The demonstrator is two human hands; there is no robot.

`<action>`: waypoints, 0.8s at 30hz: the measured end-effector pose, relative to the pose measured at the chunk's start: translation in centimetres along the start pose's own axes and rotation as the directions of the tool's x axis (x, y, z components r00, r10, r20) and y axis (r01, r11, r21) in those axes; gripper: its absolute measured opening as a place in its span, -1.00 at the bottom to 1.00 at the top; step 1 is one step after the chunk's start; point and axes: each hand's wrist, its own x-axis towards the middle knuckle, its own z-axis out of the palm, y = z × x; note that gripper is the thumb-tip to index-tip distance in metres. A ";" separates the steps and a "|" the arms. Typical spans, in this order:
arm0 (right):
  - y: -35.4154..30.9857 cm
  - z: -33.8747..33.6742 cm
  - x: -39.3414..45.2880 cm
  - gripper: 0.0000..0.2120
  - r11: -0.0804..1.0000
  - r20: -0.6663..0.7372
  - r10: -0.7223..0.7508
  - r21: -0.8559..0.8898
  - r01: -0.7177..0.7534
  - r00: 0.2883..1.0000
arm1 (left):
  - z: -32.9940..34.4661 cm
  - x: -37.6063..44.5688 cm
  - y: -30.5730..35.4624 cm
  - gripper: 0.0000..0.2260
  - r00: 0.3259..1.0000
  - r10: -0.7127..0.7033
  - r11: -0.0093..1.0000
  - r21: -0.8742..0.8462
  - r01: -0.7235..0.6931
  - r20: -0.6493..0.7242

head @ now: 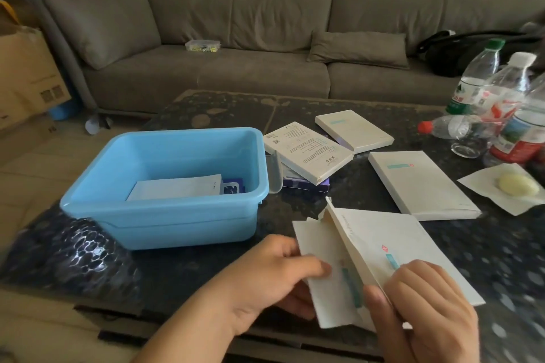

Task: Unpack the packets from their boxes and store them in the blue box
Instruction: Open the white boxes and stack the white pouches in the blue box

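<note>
A blue box [165, 215] stands on the dark table, left of centre, with a white packet [174, 187] and a small dark packet [233, 187] lying inside. In front of me my right hand [424, 312] grips a flat white carton [413, 247] with its flap open. My left hand [274, 277] pinches a white packet [321, 268] that sticks partly out of that carton. Three more white cartons lie beyond: one [421, 186] to the right, one [306, 150] beside the blue box and one [354, 130] behind it.
Several plastic bottles [507, 109] stand and lie at the table's right edge. A pale round object on a white wrapper [516, 186] lies near them. A purple box [306, 184] sits under the middle carton. A grey sofa [236, 38] runs behind the table.
</note>
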 end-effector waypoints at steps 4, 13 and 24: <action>0.2 0.4 -0.4 -0.46 1.000 0.043 -0.001 -0.027 0.002 0.999 | -3.3 -1.6 0.3 -0.75 0.999 0.037 0.979 -0.200 -0.039 -0.012; 0.2 2.2 -1.2 -0.50 0.953 0.261 -0.174 -0.199 0.229 0.950 | -9.6 -7.9 2.3 -0.61 0.963 0.214 0.960 -0.148 -0.238 -0.161; -7.4 0.8 12.8 -0.47 0.174 0.838 0.180 0.489 -0.855 0.516 | -11.3 -9.8 3.4 -0.67 0.917 0.280 0.805 -0.452 -0.385 -0.282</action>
